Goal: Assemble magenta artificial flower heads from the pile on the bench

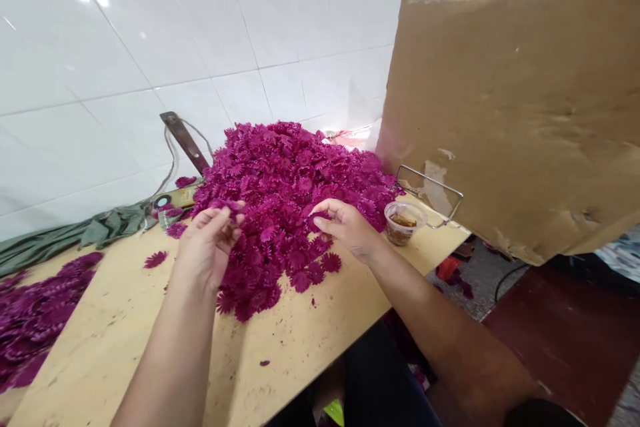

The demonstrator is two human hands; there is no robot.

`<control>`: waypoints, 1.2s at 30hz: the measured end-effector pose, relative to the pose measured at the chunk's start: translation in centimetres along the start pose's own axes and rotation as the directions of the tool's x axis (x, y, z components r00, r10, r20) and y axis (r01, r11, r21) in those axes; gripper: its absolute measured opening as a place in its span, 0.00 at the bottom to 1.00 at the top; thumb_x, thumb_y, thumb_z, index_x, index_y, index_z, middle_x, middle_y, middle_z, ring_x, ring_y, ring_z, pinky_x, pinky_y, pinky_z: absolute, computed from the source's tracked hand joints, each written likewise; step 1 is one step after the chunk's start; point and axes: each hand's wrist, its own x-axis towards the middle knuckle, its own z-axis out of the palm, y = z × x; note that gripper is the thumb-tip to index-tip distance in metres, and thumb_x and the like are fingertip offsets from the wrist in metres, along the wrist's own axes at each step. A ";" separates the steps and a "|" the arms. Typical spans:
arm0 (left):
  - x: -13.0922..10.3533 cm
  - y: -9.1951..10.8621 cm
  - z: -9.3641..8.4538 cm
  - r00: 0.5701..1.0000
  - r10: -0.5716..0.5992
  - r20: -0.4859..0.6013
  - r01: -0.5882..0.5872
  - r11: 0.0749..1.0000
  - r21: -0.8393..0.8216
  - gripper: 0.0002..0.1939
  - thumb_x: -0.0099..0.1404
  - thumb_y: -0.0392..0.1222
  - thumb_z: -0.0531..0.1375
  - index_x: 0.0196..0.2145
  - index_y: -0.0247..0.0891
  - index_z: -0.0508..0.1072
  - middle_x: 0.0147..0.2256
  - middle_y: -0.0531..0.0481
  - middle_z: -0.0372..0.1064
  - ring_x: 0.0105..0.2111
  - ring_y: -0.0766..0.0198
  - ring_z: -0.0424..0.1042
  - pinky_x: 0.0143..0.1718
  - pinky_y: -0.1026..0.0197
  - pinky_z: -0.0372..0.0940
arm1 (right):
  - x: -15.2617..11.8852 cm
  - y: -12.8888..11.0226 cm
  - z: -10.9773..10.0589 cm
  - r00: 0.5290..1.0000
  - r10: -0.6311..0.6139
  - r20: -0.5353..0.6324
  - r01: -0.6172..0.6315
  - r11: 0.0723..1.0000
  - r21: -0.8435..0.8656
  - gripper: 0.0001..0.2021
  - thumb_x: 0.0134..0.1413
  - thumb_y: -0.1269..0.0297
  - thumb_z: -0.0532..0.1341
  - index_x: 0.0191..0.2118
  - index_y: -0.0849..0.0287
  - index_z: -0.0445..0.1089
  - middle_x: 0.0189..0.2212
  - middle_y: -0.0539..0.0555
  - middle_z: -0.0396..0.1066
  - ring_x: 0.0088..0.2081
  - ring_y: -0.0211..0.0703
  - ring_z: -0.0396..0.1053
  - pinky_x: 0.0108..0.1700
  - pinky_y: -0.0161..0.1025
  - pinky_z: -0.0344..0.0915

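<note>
A big heap of magenta fabric flower pieces (290, 173) covers the back middle of the wooden board (300, 347). Over the heap's left side, my left hand (213, 240) pinches a magenta flower piece (227, 205) between thumb and fingers. Across from it, my right hand (345, 223) has its thumb and forefinger closed on another flower piece (320, 219) at the heap's right side. The two hands are apart, and the pieces in them are partly covered by the fingers.
A clear plastic cup (404, 221) of brown liquid stands right of the heap, beside a bent wire frame (440, 193). Large cardboard (515, 100) rises at the right. More flower pieces (45, 320) lie at left, near green cloth (100, 227). A tiled wall (190, 27) stands behind.
</note>
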 end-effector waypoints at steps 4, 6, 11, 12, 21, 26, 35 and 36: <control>-2.5 -1.3 0.9 0.981 -0.087 0.171 0.061 0.987 0.149 0.10 0.45 0.29 0.62 0.28 0.35 0.70 0.26 0.54 0.71 0.23 0.73 0.66 0.23 0.71 0.64 | 0.8 0.3 1.0 1.000 -0.007 -0.030 0.007 1.000 -0.028 0.07 0.41 0.63 0.60 0.26 0.60 0.63 0.21 0.45 0.61 0.22 0.31 0.56 0.28 0.33 0.56; -3.6 -1.7 1.4 0.943 -0.193 0.272 0.151 0.974 0.169 0.15 0.46 0.30 0.60 0.35 0.35 0.72 0.29 0.50 0.71 0.25 0.70 0.68 0.24 0.68 0.65 | 0.8 0.4 1.4 0.999 -0.022 -0.041 0.017 0.992 -0.124 0.07 0.43 0.62 0.59 0.24 0.61 0.62 0.20 0.46 0.60 0.22 0.31 0.55 0.28 0.34 0.55; -4.7 -2.3 1.8 0.824 -0.361 0.436 0.388 0.921 0.030 0.17 0.47 0.34 0.56 0.37 0.31 0.73 0.25 0.49 0.66 0.22 0.68 0.65 0.19 0.67 0.62 | 1.0 0.3 1.8 0.987 -0.122 -0.107 0.079 0.936 -0.343 0.14 0.48 0.59 0.55 0.18 0.59 0.55 0.16 0.44 0.52 0.21 0.31 0.50 0.26 0.34 0.49; -4.7 -2.4 1.8 0.817 -0.373 0.440 0.410 0.912 0.012 0.15 0.47 0.34 0.56 0.34 0.31 0.73 0.24 0.50 0.65 0.22 0.69 0.64 0.19 0.67 0.62 | 1.1 0.3 1.8 0.983 -0.141 -0.120 0.088 0.926 -0.367 0.16 0.49 0.58 0.54 0.17 0.59 0.52 0.15 0.44 0.49 0.20 0.30 0.49 0.25 0.34 0.47; -4.0 -3.2 2.1 0.901 -0.321 0.291 0.294 0.946 0.134 0.16 0.37 0.26 0.55 0.27 0.35 0.71 0.29 0.52 0.68 0.23 0.71 0.63 0.19 0.71 0.57 | 1.2 0.5 1.9 0.992 -0.126 -0.025 0.114 0.955 -0.275 0.18 0.50 0.52 0.53 0.18 0.59 0.52 0.16 0.44 0.48 0.20 0.30 0.49 0.25 0.33 0.48; -4.1 -3.8 2.3 0.965 -0.174 0.196 0.124 0.962 0.244 0.16 0.33 0.26 0.51 0.23 0.35 0.71 0.21 0.57 0.60 0.20 0.75 0.54 0.18 0.71 0.50 | 1.0 0.3 2.0 0.992 -0.129 0.005 0.124 0.943 -0.308 0.11 0.46 0.58 0.58 0.25 0.60 0.61 0.22 0.46 0.60 0.25 0.33 0.57 0.31 0.34 0.55; -4.2 -3.8 2.4 0.937 -0.237 0.257 0.130 0.919 0.372 0.15 0.39 0.48 0.66 0.21 0.36 0.68 0.18 0.59 0.60 0.20 0.73 0.56 0.22 0.68 0.51 | 0.5 -0.5 3.4 0.957 -0.283 -0.065 0.215 0.840 -0.498 0.06 0.41 0.70 0.59 0.21 0.59 0.59 0.21 0.46 0.61 0.26 0.33 0.58 0.31 0.33 0.55; -4.0 -3.9 2.3 0.938 -0.227 0.260 0.122 0.922 0.367 0.15 0.38 0.48 0.66 0.20 0.36 0.68 0.18 0.58 0.61 0.20 0.73 0.56 0.22 0.68 0.51 | 0.4 -0.4 3.4 0.959 -0.277 -0.057 0.211 0.835 -0.508 0.06 0.41 0.70 0.59 0.22 0.59 0.59 0.21 0.46 0.61 0.26 0.33 0.58 0.30 0.33 0.55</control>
